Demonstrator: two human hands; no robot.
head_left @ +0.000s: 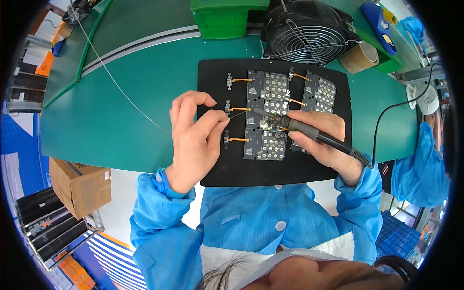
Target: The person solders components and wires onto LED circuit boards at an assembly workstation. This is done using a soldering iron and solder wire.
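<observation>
My right hand (323, 137) grips a soldering iron (309, 130), its tip resting at the left edge of a dark circuit board panel (256, 121). Thumb and forefinger of my left hand (195, 137) pinch thin solder wire (238, 115), whose end reaches the same spot near the iron's tip. Small metal connectors (229, 81) join the boards by short orange flex strips (238, 139). A second board panel (320, 92) lies to the right, partly hidden under my right hand. Both panels rest on a black mat (227, 169).
A black fan (309, 36) with a wire guard stands behind the mat, beside a green bin (220, 21) and a tan roll (358, 57). The iron's cable (382, 116) curves off right. A cardboard box (79, 186) sits left, below the green table (121, 121).
</observation>
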